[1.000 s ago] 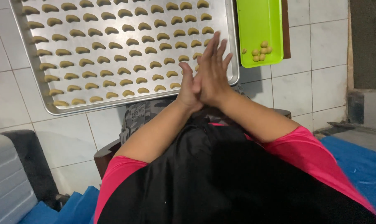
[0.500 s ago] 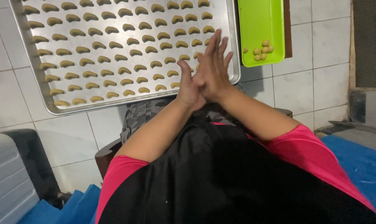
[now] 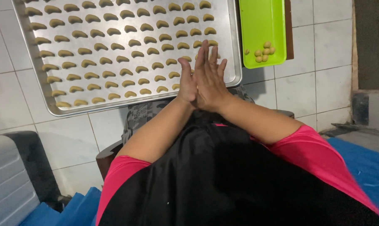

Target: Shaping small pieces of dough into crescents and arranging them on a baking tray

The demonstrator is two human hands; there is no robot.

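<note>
A floor of pale square tiles (image 3: 14,104) with thin grey grout lines fills the view from the head camera, glossy and hard. On it lies a wide metal tray (image 3: 233,50), dull silver with a raised rolled rim and rounded corners. Rows of small crescents (image 3: 89,62) of tan dough cover it — smooth, matte, each bent like a cashew, set apart from its neighbours. Just right of the tray lies a bright green plastic dish (image 3: 260,21), rectangular and shiny, with a small cluster of round dough balls (image 3: 264,51) near its lower edge. Blue matting (image 3: 365,159) shows at the lower right and a grey ribbed box (image 3: 5,188) at the lower left.

Both forearms reach forward from pink sleeves (image 3: 315,150) over a black apron and meet above the tray's lower right corner. The left hand (image 3: 188,81) and right hand (image 3: 212,77) are pressed flat together, palm to palm, fingers straight and pointing away from the body, the right slightly ahead and its fingers a little fanned. Whether any dough lies between the palms cannot be told — nothing shows at their edges. The nearest crescents lie just left of the left hand; the balls sit near, to the right.
</note>
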